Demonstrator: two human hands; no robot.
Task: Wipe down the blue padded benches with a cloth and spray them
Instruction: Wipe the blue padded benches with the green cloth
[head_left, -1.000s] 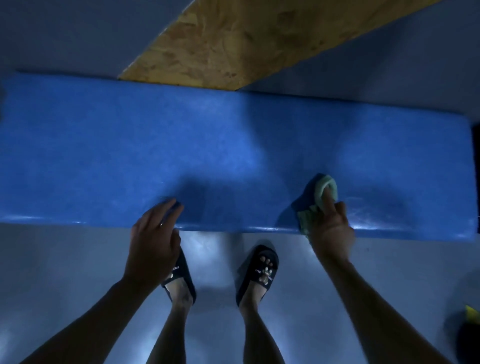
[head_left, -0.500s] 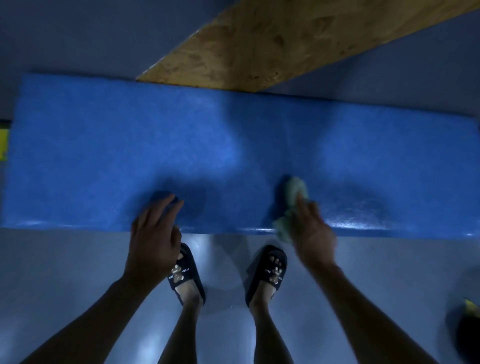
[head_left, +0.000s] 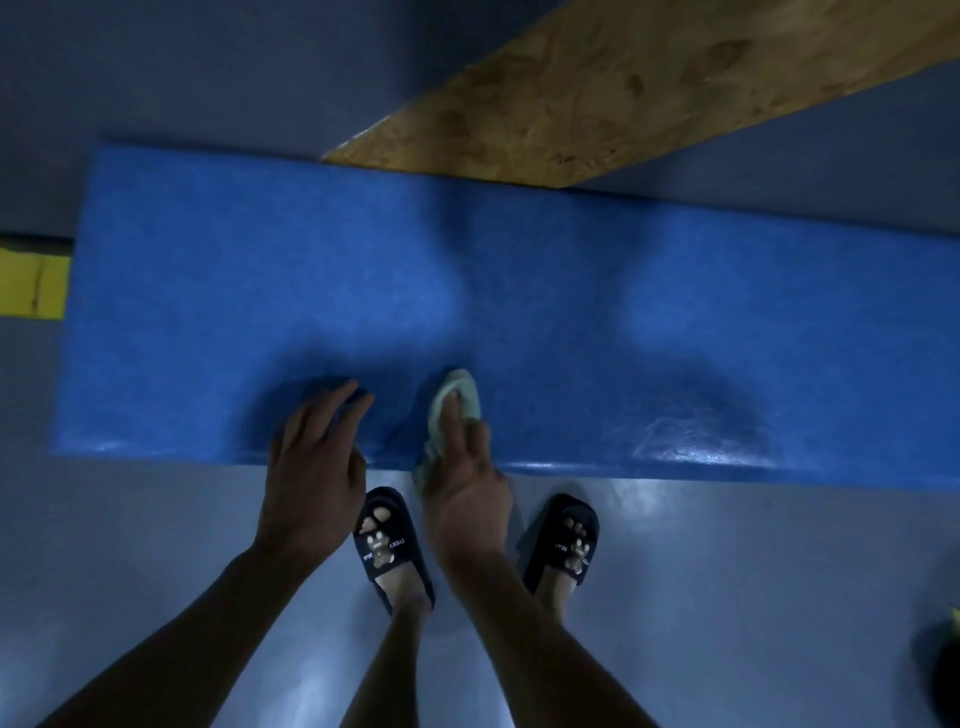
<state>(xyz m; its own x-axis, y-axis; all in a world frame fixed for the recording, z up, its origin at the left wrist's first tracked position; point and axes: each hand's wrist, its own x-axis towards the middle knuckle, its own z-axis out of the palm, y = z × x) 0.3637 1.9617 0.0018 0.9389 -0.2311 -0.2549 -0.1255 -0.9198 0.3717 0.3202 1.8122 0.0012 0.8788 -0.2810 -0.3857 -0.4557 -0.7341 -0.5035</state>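
Bench (head_left: 519, 291), blue and padded, lay with its long axis from nine to three o'clock, directly at twelve o'clock of the person's feet; cloth (head_left: 457, 410) rested on its near edge, pressed flat under the extended fingers of the right hand (head_left: 465, 483); left hand (head_left: 314, 467), just beside at nine o'clock, braced open-fingered on the pad; unwiped surface probably extended towards nine o'clock, past the left hand; a wet sheen showed towards three o'clock.

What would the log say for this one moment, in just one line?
step: wiping near edge | right hand: presses green cloth on blue bench | left hand: rests on bench edge | spray bottle: not seen
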